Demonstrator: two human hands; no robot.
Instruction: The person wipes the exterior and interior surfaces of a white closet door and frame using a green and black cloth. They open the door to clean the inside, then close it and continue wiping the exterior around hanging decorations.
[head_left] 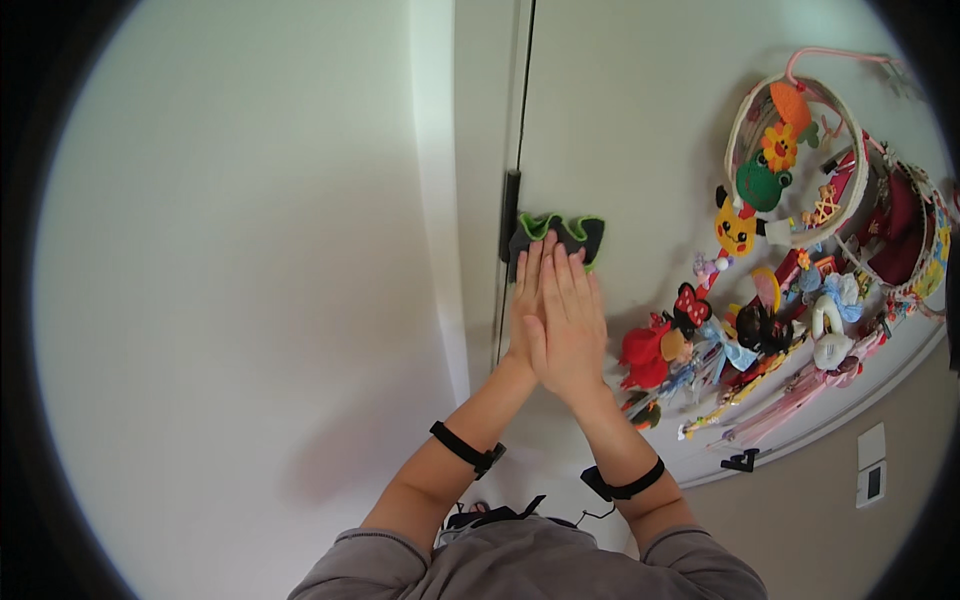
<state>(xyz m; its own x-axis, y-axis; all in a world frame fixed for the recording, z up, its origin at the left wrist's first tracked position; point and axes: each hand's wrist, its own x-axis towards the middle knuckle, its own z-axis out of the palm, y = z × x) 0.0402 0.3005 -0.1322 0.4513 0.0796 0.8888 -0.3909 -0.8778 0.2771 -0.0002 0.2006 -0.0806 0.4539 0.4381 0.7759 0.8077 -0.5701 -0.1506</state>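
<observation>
Both hands lie stacked flat on the door (640,120), the right hand (572,318) over the left hand (527,300), fingertips on a cloth (558,236) just beside the hinge (510,215) (door's left edge), hair accessories (790,290) hanging to the right.

The cloth (556,236) under both palms looks like soft matt microfibre – dark grey with a bright green stitched edge. The door (640,120) it's pressed on is smooth painted white, slight satin sheen. Just left of the fingers (560,275), a black hinge (510,215) – looks like metal. Right of the hands: felt and plush hair accessories (760,300), some glossy plastic.
</observation>
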